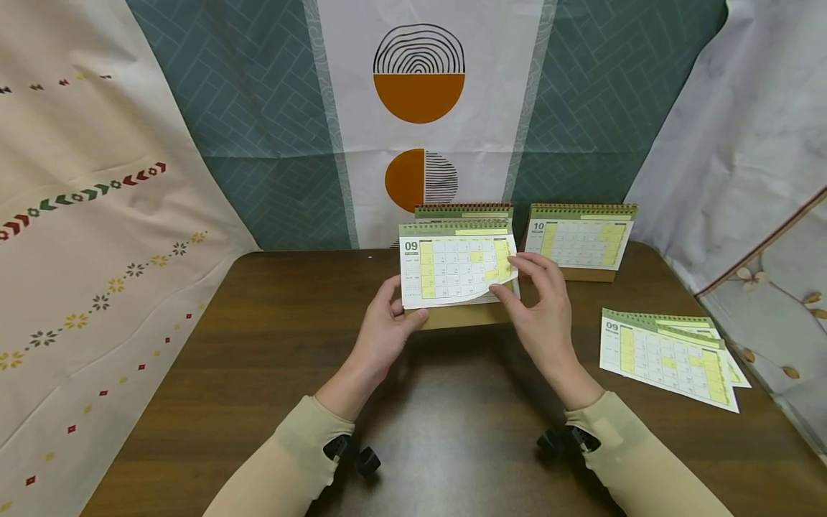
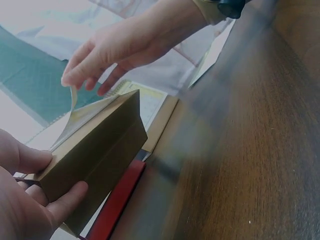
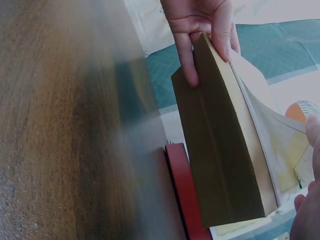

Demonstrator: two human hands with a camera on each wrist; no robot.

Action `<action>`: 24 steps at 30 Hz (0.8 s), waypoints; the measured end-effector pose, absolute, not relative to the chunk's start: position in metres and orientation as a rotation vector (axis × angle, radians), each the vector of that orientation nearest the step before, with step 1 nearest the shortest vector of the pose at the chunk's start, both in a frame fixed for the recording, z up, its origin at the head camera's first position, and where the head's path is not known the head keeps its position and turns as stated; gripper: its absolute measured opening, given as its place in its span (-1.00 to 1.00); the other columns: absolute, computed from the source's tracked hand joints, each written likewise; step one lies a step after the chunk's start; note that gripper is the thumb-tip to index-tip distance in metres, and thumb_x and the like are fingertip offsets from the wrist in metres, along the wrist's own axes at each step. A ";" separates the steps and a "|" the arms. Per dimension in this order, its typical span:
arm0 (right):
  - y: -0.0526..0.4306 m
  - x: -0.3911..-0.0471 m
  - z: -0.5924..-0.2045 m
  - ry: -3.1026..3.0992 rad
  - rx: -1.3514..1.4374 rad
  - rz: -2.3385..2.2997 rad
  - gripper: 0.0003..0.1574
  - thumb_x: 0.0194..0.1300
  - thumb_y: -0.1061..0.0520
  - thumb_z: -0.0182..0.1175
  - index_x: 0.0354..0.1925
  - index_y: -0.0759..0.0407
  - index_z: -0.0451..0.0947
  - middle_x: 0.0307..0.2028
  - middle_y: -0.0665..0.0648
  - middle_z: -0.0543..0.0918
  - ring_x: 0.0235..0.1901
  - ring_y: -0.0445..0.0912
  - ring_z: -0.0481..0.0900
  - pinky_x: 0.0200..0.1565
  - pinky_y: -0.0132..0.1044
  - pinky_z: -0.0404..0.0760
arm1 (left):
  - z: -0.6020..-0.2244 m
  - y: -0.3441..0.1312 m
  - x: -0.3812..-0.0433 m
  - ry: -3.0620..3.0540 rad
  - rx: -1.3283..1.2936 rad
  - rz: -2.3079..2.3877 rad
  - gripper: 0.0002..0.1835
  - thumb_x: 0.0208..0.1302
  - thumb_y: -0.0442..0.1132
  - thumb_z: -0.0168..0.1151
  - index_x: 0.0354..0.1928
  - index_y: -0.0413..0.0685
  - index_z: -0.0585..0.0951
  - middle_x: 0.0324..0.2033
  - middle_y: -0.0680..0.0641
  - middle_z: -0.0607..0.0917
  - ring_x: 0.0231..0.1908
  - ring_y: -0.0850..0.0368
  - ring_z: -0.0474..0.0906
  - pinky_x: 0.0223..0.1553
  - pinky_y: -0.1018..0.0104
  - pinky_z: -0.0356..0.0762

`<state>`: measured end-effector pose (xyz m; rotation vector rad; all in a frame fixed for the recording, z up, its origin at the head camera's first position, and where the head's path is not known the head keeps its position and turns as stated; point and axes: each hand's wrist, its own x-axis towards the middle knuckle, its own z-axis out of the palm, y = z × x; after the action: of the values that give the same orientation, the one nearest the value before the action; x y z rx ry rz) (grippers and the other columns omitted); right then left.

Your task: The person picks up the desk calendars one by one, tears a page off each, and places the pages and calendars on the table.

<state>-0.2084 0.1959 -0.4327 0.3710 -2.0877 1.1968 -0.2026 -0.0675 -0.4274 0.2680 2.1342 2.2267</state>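
Note:
My left hand (image 1: 388, 319) grips a desk calendar (image 1: 459, 316) by its lower left corner, thumb in front and fingers behind. The calendar has a brown cardboard stand and a green top strip with spiral binding. Between thumb and fingers, my right hand (image 1: 543, 309) pinches the lower right edge of its top page (image 1: 449, 269), marked 09. That page curves away from the sheets beneath, as the right wrist view also shows. Seen from below in the left wrist view, the folded stand (image 2: 95, 150) is tilted and raised off the table.
Behind the held calendar stands another calendar (image 1: 464, 210), with a red base (image 3: 186, 185). To its right is a calendar (image 1: 578, 243) showing 10. Loose 09 pages (image 1: 665, 362) overlap at the right of the wooden table (image 1: 446, 438). Patterned cloth (image 1: 258, 108) hangs around the table.

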 end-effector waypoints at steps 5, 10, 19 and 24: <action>0.195 -0.208 -0.432 -2.085 0.320 1.212 -0.32 0.31 0.19 0.64 0.33 0.22 0.65 0.37 0.20 0.55 0.31 0.03 0.48 0.24 -0.36 0.43 | -0.428 -0.067 -0.202 2.133 0.278 2.222 -0.26 0.46 -0.59 0.35 0.58 -0.07 0.36 0.01 -0.27 0.83 -0.15 0.08 0.74 -0.10 0.34 0.65; 0.197 -0.208 -0.432 -2.079 0.286 1.208 -0.58 0.32 0.17 0.63 0.05 0.26 0.71 0.25 0.22 0.59 0.25 0.04 0.49 0.19 -0.26 0.47 | -0.428 -0.066 -0.201 2.129 0.290 2.219 -0.27 0.45 -0.60 0.34 0.57 -0.08 0.37 0.01 -0.28 0.83 -0.15 0.06 0.74 -0.11 0.34 0.65; 0.202 -0.211 -0.431 -2.055 0.240 1.179 -0.71 0.32 0.15 0.61 -0.31 0.25 0.68 -0.04 0.20 0.74 0.10 0.11 0.54 0.13 -0.08 0.40 | -0.430 -0.067 -0.202 2.136 0.327 2.198 -0.28 0.45 -0.61 0.33 0.56 -0.10 0.39 0.05 -0.27 0.83 -0.10 0.07 0.74 -0.06 0.32 0.64; 0.202 -0.211 -0.431 -2.077 0.186 1.184 -0.73 0.37 0.13 0.58 -0.36 0.23 0.71 -0.15 0.16 0.79 0.04 0.06 0.58 0.11 -0.13 0.42 | -0.431 -0.067 -0.202 2.140 0.335 2.187 -0.29 0.45 -0.60 0.32 0.56 -0.09 0.38 0.09 -0.25 0.83 -0.04 0.05 0.75 -0.01 0.30 0.64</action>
<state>-0.2113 0.2022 -0.4307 0.1858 -2.0767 1.1838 -0.2022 -0.0668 -0.4314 0.3349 2.1398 2.1872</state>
